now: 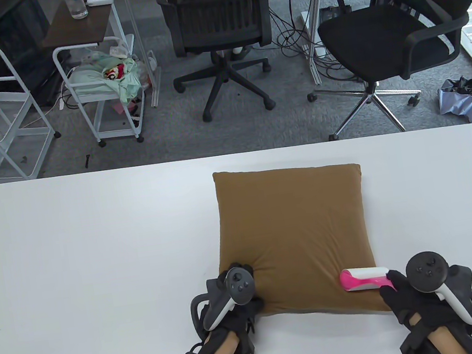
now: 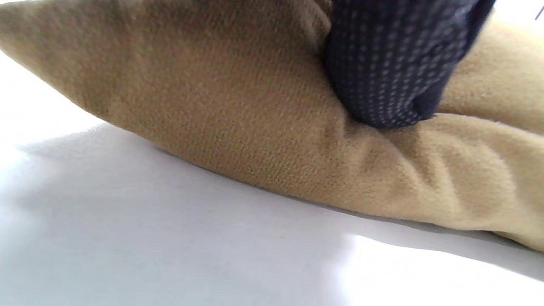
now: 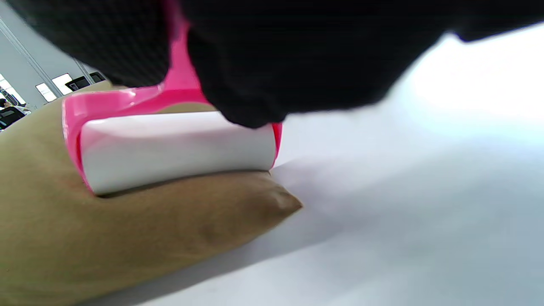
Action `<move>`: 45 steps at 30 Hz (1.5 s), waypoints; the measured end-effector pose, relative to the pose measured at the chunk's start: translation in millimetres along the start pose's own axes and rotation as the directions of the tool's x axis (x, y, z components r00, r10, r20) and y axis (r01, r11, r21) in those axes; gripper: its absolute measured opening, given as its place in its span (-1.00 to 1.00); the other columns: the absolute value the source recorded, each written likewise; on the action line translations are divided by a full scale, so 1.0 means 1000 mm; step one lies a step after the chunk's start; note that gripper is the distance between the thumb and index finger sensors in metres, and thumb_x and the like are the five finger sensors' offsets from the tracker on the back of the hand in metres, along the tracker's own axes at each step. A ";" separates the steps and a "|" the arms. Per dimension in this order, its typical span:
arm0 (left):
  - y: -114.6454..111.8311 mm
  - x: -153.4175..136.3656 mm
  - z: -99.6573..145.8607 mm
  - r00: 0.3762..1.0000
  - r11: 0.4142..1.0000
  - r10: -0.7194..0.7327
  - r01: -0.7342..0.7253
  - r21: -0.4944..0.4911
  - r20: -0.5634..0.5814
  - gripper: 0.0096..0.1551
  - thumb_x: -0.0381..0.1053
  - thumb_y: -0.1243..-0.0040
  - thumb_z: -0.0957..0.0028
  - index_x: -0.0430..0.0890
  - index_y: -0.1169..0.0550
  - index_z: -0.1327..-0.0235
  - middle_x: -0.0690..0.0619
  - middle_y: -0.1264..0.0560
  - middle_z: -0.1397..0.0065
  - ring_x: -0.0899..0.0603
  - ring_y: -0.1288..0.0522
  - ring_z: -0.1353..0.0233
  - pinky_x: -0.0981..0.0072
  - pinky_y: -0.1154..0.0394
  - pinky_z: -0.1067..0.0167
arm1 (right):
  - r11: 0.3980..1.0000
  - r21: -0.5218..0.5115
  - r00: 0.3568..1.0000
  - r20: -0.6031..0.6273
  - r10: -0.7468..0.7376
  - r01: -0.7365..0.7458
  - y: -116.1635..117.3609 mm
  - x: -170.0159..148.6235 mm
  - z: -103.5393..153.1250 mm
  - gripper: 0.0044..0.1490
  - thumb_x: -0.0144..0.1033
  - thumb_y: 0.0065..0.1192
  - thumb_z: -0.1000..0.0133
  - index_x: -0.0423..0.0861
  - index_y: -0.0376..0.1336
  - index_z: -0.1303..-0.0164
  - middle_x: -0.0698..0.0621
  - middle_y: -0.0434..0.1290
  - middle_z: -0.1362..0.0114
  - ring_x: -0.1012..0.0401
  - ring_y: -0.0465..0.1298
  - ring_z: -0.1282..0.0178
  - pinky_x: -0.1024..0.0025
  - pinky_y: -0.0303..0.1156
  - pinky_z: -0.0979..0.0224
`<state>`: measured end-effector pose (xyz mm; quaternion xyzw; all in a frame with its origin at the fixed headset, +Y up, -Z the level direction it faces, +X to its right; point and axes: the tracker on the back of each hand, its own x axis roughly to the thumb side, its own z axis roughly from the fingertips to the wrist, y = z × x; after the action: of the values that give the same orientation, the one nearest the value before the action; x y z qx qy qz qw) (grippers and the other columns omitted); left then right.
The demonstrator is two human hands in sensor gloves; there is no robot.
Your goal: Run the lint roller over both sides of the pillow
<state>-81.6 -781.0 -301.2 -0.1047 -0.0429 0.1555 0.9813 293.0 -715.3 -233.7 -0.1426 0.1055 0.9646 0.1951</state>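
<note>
- Pressing down on the near left corner of the brown pillow (image 1: 294, 239) is the left hand (image 1: 232, 305), fingers flat on the cloth.
- Gripping the pink lint roller (image 1: 364, 278), the right hand (image 1: 415, 296) holds its white roll on the pillow's near right corner.
- Farther back, the pillow lies flat on the white table (image 1: 88, 250).

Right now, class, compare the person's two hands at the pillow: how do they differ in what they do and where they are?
The left hand holds no tool; a gloved finger presses into the pillow near its near-left corner, denting it. The right hand grips the pink lint roller, whose white roll rests on the pillow near its near-right corner. Both wear dark gloves with trackers and work along the pillow's near edge.
</note>
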 end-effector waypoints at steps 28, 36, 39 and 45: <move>0.000 0.001 -0.001 1.000 1.000 -0.002 0.002 -0.025 -0.010 -0.03 0.12 -0.34 0.25 0.12 -0.16 -0.45 0.02 -0.04 -0.68 -0.24 -0.16 -0.65 -0.12 -0.20 -0.51 | 0.976 -0.181 0.972 -0.177 -0.156 0.123 -0.021 0.057 -0.135 -0.23 0.20 0.20 0.06 0.13 0.25 -0.37 0.14 0.69 0.04 0.23 0.74 0.50 0.26 0.69 0.39; 0.000 0.001 -0.002 1.000 1.000 -0.004 0.003 -0.027 -0.009 -0.03 0.12 -0.34 0.24 0.12 -0.16 -0.45 0.02 -0.04 -0.68 -0.24 -0.16 -0.65 -0.12 -0.20 -0.51 | 0.972 -0.211 0.967 -0.210 -0.144 0.099 -0.023 0.067 -0.156 -0.23 0.21 0.19 0.06 0.18 0.24 -0.37 0.13 0.68 0.02 0.21 0.75 0.45 0.23 0.69 0.32; 0.000 0.002 -0.002 1.000 1.000 -0.004 0.003 -0.027 -0.010 -0.03 0.12 -0.34 0.24 0.12 -0.16 -0.45 0.02 -0.04 -0.68 -0.25 -0.16 -0.65 -0.12 -0.20 -0.51 | 0.971 -0.219 0.968 -0.204 -0.145 0.099 -0.020 0.068 -0.157 -0.23 0.21 0.19 0.06 0.18 0.23 -0.37 0.13 0.68 0.02 0.21 0.75 0.45 0.23 0.69 0.32; 0.000 0.002 -0.002 1.000 1.000 -0.004 0.003 -0.025 -0.010 -0.03 0.13 -0.34 0.24 0.12 -0.15 -0.45 0.02 -0.04 -0.68 -0.24 -0.16 -0.65 -0.12 -0.20 -0.51 | 0.944 -0.306 0.985 -0.071 -0.156 0.127 -0.031 0.070 -0.139 -0.22 0.18 0.18 0.06 0.11 0.23 -0.38 0.18 0.66 0.02 0.28 0.71 0.49 0.29 0.68 0.35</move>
<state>-79.9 -780.6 -302.8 -0.1177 -0.0400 0.1527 0.9804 276.4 -698.6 -390.4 -0.2231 -0.0436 0.9451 0.2348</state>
